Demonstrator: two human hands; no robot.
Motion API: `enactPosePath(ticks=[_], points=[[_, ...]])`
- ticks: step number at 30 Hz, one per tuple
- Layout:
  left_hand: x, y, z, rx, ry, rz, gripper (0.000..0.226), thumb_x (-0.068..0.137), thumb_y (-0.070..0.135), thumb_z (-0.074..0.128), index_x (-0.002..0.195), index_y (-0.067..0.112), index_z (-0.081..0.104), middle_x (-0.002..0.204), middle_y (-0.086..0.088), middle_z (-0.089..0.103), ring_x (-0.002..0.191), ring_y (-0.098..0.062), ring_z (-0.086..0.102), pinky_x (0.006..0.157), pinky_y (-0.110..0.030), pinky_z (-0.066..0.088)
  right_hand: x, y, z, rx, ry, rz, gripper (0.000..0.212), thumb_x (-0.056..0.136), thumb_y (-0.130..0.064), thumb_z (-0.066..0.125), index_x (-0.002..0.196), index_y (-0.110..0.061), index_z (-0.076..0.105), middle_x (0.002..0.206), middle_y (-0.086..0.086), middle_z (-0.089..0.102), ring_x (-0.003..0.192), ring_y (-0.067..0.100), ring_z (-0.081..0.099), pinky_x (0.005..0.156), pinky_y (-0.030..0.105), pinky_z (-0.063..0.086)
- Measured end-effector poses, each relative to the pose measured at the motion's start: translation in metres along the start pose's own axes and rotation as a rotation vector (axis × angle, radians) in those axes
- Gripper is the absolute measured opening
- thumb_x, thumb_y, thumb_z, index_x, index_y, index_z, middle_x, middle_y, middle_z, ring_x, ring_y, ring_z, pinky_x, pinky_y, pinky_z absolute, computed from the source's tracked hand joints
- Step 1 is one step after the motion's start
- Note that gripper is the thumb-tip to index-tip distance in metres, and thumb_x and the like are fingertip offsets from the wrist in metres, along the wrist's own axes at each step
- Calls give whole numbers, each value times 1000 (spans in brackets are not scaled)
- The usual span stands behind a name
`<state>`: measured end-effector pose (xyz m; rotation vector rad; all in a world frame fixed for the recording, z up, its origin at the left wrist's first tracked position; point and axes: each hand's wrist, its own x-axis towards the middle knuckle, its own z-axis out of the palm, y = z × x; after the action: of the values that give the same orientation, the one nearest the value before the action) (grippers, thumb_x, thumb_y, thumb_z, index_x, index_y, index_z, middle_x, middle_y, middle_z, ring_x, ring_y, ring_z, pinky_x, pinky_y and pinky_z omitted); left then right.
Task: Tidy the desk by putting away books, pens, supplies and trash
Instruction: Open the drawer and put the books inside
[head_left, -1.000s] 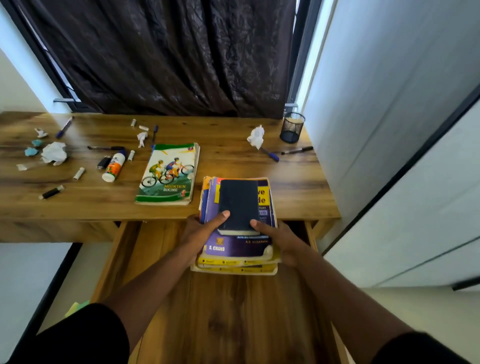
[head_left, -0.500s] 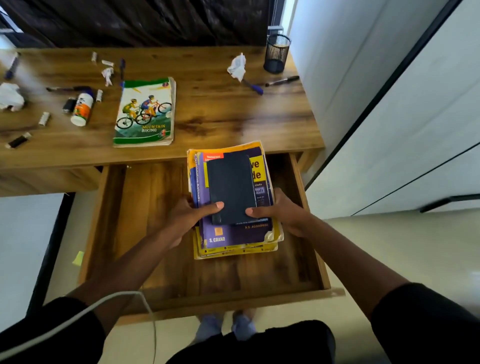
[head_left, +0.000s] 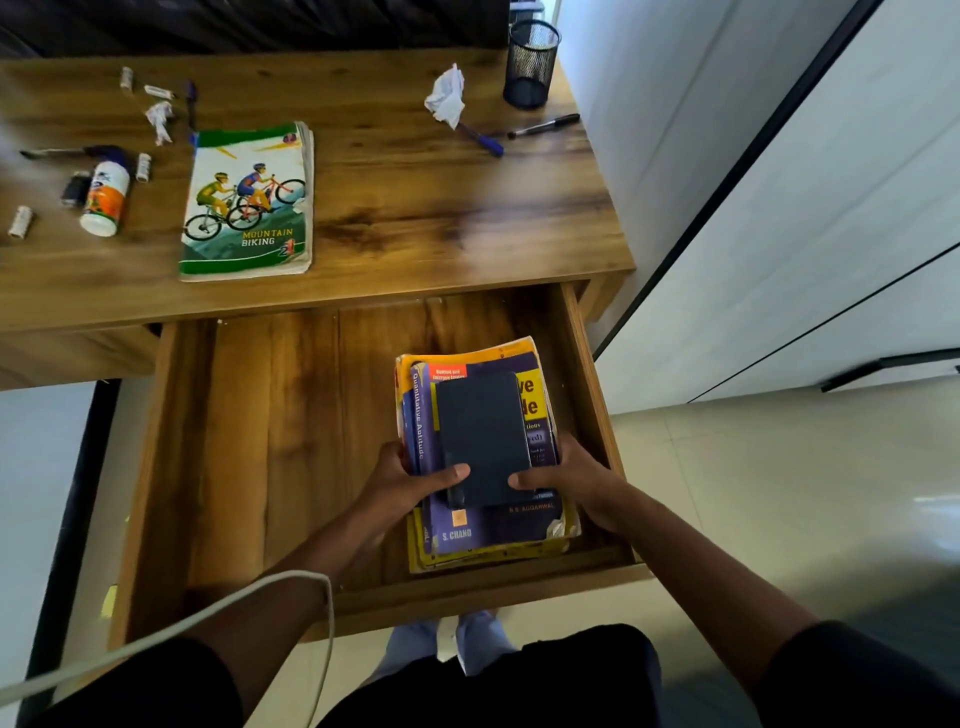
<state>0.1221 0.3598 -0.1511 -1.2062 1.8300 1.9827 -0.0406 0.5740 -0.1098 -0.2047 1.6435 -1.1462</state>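
Observation:
A stack of books (head_left: 467, 530), purple and yellow with a small dark notebook (head_left: 483, 436) on top, sits low in the right half of the open wooden drawer (head_left: 270, 441). My left hand (head_left: 405, 480) grips the stack's left side with its thumb on the notebook. My right hand (head_left: 576, 480) grips the right side, thumb on top too. On the desk (head_left: 415, 208) lies a "Mountain Biking" book (head_left: 247, 200), a black pen (head_left: 543, 126), a blue pen (head_left: 483, 141) and a crumpled paper (head_left: 445, 96).
A black mesh pen cup (head_left: 530, 62) stands at the desk's back right corner. A white glue bottle (head_left: 105, 197), small caps, paper scraps and another pen (head_left: 191, 104) lie at the desk's left. A white cable (head_left: 208, 618) crosses my left arm. White wall panels stand right.
The stack has gone from the desk's front edge down into the drawer and to its right side, both hands still holding it. The view has tilted downward.

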Motion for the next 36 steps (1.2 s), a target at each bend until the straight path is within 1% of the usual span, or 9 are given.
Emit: enactPosePath(ticks=[3,10,12,16,19,22,27,32,36], points=[[2,6,5,8,12,-17,88,65,41,94,134,18,44,124,0,67,101,-15,72,71,-25,62,3,2,0,7,22,14,58,80,-16,86,127,-25,54,116,-2,74,107,17,72,86,38,62],[8,14,13,-10,15,-26,97,58,50,93,135,19,43,125,3,65,103,-12,70,75,-26,61,14,-5,-10,-60,80,38,64,77,-21,88,129,-24,53,118,1,72,107,20,72,89,42,61],[11,14,16,-19,17,-28,101,53,57,95,134,21,46,125,4,67,104,-13,71,80,-30,62,17,-9,-14,-98,98,42,70,73,-24,90,130,-24,50,119,1,71,107,20,71,87,39,62],[17,17,14,50,-28,-47,103,49,70,93,131,26,50,123,7,71,104,-12,72,89,-39,62,16,-12,-18,-122,94,64,62,78,-18,86,128,-24,50,119,3,70,108,21,70,82,35,61],[19,27,12,127,-96,-75,104,46,74,91,132,30,53,124,8,71,106,-12,71,92,-41,61,16,-6,-19,-102,97,97,63,76,-21,87,128,-24,51,119,4,70,108,23,70,88,40,61],[25,39,5,269,-148,-127,114,37,82,88,135,34,55,130,8,67,114,-15,68,97,-43,58,17,-4,-19,-70,109,124,82,61,-33,89,132,-22,49,121,5,69,110,24,70,93,47,60],[23,56,5,283,-177,-247,105,38,67,97,128,30,57,125,2,68,113,-23,66,92,-50,59,12,-5,-10,-26,159,160,85,65,-29,83,137,-20,41,125,6,63,111,25,66,83,38,58],[19,54,7,290,-87,-170,112,28,74,94,125,30,59,120,3,71,107,-23,69,82,-47,63,1,-7,5,-329,302,141,98,67,-55,69,150,-27,26,150,5,33,132,30,46,103,51,51],[14,53,10,279,-59,-153,99,37,73,93,120,31,58,120,4,69,106,-21,68,84,-45,62,-7,-16,17,-706,396,-111,98,87,-42,69,160,-34,5,168,1,5,152,30,17,117,51,37]])
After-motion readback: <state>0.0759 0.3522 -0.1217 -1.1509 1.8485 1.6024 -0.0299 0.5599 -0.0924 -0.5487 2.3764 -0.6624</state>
